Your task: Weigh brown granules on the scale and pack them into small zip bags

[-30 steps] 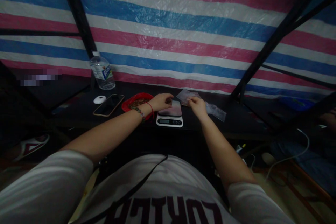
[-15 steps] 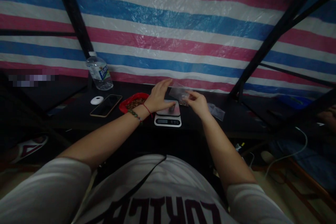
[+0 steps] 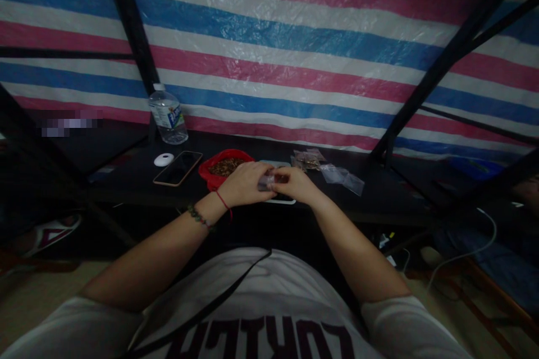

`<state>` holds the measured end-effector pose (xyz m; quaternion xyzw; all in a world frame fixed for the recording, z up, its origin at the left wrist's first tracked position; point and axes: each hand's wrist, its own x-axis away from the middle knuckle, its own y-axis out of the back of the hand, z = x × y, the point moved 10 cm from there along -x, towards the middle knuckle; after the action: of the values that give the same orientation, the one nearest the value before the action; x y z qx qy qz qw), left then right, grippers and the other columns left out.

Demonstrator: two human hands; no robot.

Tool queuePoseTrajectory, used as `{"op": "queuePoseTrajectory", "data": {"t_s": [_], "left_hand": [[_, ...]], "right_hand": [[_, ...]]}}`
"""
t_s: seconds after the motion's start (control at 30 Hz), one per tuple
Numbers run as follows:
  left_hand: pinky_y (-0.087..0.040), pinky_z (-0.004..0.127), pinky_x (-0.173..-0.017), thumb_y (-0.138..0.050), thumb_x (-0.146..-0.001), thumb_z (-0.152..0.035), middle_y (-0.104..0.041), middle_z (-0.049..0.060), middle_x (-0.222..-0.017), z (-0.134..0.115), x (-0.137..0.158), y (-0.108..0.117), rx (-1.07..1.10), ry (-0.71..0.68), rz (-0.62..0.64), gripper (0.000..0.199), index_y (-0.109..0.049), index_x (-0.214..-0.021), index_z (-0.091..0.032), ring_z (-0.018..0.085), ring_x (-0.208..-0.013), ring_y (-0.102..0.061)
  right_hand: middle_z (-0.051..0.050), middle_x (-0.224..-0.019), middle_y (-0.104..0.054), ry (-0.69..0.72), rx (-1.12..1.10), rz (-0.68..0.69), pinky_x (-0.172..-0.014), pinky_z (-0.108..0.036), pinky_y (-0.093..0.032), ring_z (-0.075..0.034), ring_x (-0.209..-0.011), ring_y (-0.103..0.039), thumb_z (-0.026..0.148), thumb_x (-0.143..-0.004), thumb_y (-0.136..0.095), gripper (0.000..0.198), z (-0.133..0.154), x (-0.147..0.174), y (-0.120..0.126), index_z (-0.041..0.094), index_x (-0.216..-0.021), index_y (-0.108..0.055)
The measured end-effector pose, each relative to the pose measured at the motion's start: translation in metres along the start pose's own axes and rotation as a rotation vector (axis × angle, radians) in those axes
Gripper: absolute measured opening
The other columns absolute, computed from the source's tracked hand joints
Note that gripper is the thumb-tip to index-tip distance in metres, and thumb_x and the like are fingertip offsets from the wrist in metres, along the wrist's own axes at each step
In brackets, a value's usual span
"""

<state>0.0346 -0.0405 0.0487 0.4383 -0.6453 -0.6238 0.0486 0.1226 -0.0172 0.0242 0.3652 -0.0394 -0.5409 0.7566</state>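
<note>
My left hand [image 3: 245, 184] and my right hand [image 3: 297, 185] meet over the kitchen scale [image 3: 284, 200]. Between their fingers is a small see-through plastic thing [image 3: 265, 181]; whether it is a cup or a bag I cannot make out. Both hands are closed around it, the left from its left side and the right with bent fingertips. Most of the scale, with its display, is hidden under the hands. Beside my left hand lies a red bag [image 3: 210, 170], rolled open and full of small brown pieces [image 3: 225, 167].
Filled small clear bags [image 3: 309, 160] lie behind my right hand, with flat clear bags [image 3: 344, 178] beside them. To the left are a phone [image 3: 178, 168], a white round case [image 3: 164, 159] and a water bottle [image 3: 169, 116]. Black frame posts [image 3: 400, 106] stand before a striped sheet.
My right hand has left the clear bag at the back and come left to the scale. My left hand, spread over the scale before, has closed on the small clear plastic thing.
</note>
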Motion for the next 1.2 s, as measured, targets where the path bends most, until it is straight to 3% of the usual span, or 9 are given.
{"op": "queuePoseTrajectory", "data": {"t_s": [0.23,0.47,0.7,0.97,1.2], "left_hand": [[-0.047,0.039,-0.091,-0.065,-0.073,-0.043,-0.062,0.011,-0.108,0.043,0.013,0.006,0.078,0.151,-0.162,0.049,-0.054,-0.111,-0.015,0.026,-0.101,-0.06],[-0.046,0.04,-0.094,-0.06,-0.076,-0.048,-0.061,0.012,-0.111,0.072,0.025,-0.002,0.029,0.247,-0.207,0.049,-0.051,-0.112,-0.015,0.027,-0.105,-0.058],[-0.047,0.038,-0.092,-0.059,-0.077,-0.049,-0.063,0.011,-0.11,0.076,0.028,-0.005,-0.007,0.325,-0.192,0.048,-0.052,-0.111,-0.017,0.027,-0.103,-0.061],[-0.047,0.037,-0.088,-0.055,-0.079,-0.054,-0.063,0.01,-0.109,0.08,0.032,0.01,-0.05,0.4,-0.219,0.049,-0.052,-0.112,-0.018,0.027,-0.101,-0.062],[-0.048,0.035,-0.084,-0.054,-0.078,-0.057,-0.064,0.01,-0.11,0.089,0.034,0.02,-0.086,0.448,-0.234,0.052,-0.053,-0.113,-0.018,0.028,-0.099,-0.062]], "right_hand": [[-0.005,-0.088,-0.072,-0.096,0.011,-0.304,-0.069,-0.03,-0.049,-0.016,-0.073,-0.063,0.035,-0.078,-0.061,0.029,-0.02,0.001,0.056,0.018,-0.099,-0.071],[-0.006,-0.093,-0.071,-0.146,0.017,-0.455,-0.084,-0.036,-0.049,-0.02,-0.086,-0.065,0.034,-0.078,-0.057,0.028,-0.091,-0.005,0.078,0.018,-0.096,-0.07],[-0.009,-0.105,-0.07,-0.228,-0.044,-0.534,-0.093,-0.039,-0.046,-0.023,-0.1,-0.063,0.043,-0.08,-0.054,0.036,-0.149,0.001,0.078,0.017,-0.099,-0.068],[-0.009,-0.109,-0.069,-0.172,-0.032,-0.483,-0.1,-0.041,-0.041,-0.023,-0.107,-0.061,0.048,-0.083,-0.05,0.039,-0.146,-0.004,0.062,0.018,-0.101,-0.068],[-0.01,-0.116,-0.066,-0.187,0.022,-0.444,-0.1,-0.04,-0.041,-0.023,-0.11,-0.059,0.041,-0.079,-0.059,0.038,-0.145,-0.004,0.056,0.018,-0.108,-0.066]]}}
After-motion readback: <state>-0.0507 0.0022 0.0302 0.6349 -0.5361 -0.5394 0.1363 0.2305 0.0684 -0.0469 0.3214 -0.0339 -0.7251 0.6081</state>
